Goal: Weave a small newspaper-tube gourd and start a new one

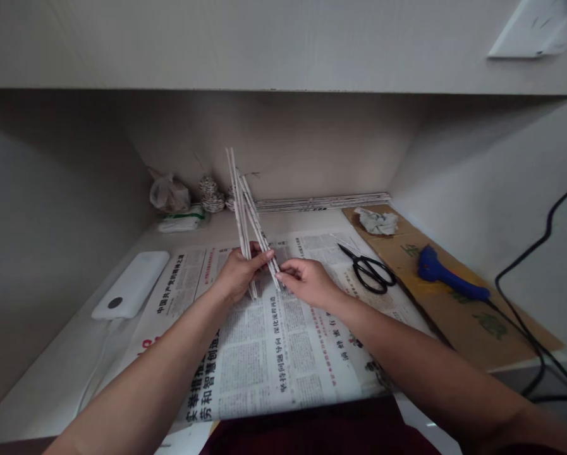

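Note:
Several thin rolled newspaper sticks (242,218) stand slanted above the newspaper (245,354), fanned into two groups that cross near their upper part. My left hand (242,270) is closed around them near their lower ends, its thumb across the right group. The fingers of my right hand (308,278) are pinched at the lower end of the right group. Black-handled scissors (371,272) lie on the newspaper to the right of my right hand, blades pointing up-left. A thin white stick (344,241) lies just beyond their tips.
A blue glue gun (451,275) with a black cord and a crumpled paper (377,222) rest on cardboard (482,335) at right. More paper sticks (321,203) line the back wall. Woven gourd shapes (211,194), a plastic bag (169,193) and a white device (131,284) are at left.

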A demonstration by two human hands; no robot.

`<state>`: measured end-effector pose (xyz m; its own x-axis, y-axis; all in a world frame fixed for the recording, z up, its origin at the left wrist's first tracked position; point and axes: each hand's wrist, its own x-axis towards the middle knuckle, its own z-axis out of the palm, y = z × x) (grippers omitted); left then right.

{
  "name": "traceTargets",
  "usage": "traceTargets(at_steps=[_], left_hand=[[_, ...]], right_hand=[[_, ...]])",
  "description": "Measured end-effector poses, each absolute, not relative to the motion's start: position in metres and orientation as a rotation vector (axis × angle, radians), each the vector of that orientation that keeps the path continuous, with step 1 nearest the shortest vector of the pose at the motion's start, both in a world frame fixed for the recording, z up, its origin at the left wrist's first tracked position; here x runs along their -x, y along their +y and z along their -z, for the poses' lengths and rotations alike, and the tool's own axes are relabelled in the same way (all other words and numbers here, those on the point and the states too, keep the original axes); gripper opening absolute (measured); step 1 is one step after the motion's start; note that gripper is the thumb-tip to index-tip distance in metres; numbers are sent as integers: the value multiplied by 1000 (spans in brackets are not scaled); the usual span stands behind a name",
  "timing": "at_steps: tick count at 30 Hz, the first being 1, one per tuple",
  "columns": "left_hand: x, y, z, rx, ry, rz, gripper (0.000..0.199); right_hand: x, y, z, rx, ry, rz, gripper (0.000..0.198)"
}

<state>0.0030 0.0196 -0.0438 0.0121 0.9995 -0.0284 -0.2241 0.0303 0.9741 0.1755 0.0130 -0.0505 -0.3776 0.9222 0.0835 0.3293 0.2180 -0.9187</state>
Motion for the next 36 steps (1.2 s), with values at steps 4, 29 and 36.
traceTargets(at_steps=[4, 29, 36], left_hand=[[-4, 21, 46, -1082, 1065, -1311, 29], [6, 22, 40, -1378, 1344, -1237, 28], [8, 25, 47, -1393, 1349, -1242, 30]], right_hand=[[-174, 15, 56, 1184, -1739, -1278, 11], [-246, 4, 31, 1413, -2165, -653, 18], [-383, -29, 17, 1982, -1937, 328, 36]])
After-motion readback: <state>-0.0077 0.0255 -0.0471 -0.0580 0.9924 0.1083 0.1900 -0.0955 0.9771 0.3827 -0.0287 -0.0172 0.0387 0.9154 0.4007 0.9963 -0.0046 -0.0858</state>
